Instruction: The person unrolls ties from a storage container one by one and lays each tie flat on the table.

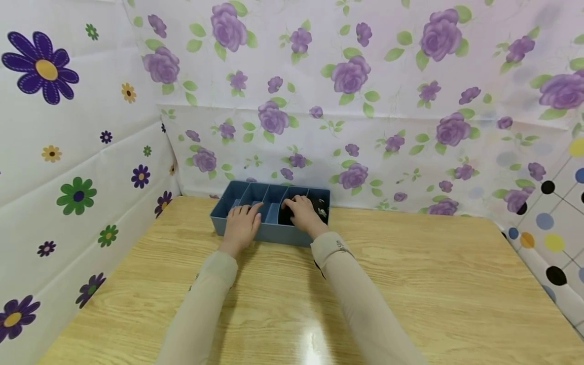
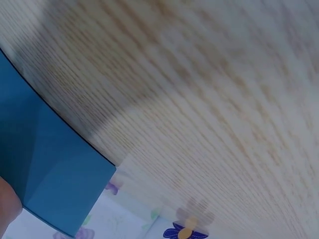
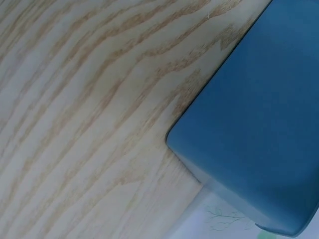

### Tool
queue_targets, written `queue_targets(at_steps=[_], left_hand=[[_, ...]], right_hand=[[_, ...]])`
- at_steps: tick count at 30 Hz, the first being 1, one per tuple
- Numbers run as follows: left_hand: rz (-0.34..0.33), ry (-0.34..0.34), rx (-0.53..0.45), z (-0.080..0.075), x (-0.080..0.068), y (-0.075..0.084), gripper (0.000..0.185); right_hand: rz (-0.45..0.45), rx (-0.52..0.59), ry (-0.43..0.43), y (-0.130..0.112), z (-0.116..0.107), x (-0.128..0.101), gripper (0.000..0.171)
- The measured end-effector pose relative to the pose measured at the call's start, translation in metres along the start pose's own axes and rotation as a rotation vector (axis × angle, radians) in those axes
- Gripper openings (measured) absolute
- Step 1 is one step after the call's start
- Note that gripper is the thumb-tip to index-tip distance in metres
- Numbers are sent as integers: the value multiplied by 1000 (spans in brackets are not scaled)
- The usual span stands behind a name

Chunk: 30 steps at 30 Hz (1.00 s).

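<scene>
blue divided box holds dark items under right hand.

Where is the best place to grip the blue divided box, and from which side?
Probably the two short end walls of the blue divided box, one hand coming from each side. It is long, low and open-topped, lying flat on the table, so its ends are free.

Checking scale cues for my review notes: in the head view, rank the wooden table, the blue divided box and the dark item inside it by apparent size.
1. Wooden table, by far the largest.
2. Blue divided box.
3. Dark item, smallest; the right hand partly covers it, so its full extent is unclear.
</scene>
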<state>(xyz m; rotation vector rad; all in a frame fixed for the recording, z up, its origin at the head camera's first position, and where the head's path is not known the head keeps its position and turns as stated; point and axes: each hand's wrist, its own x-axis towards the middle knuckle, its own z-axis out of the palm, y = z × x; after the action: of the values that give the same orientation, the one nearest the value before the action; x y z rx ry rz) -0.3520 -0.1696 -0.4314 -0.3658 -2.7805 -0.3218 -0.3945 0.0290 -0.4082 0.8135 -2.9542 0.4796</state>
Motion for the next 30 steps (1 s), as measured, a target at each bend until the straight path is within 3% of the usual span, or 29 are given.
queue_targets(at_steps=[13, 20, 30], left_hand=[[-3, 29, -9, -1, -1, 1, 39], [-5, 1, 11, 0, 0, 2, 41], [-5, 16, 8, 1, 1, -1, 40]], right_hand=[[-32, 31, 65, 4, 3, -3, 29], [-37, 47, 86, 5, 3, -5, 28], [-76, 22, 125, 5, 5, -2, 25]])
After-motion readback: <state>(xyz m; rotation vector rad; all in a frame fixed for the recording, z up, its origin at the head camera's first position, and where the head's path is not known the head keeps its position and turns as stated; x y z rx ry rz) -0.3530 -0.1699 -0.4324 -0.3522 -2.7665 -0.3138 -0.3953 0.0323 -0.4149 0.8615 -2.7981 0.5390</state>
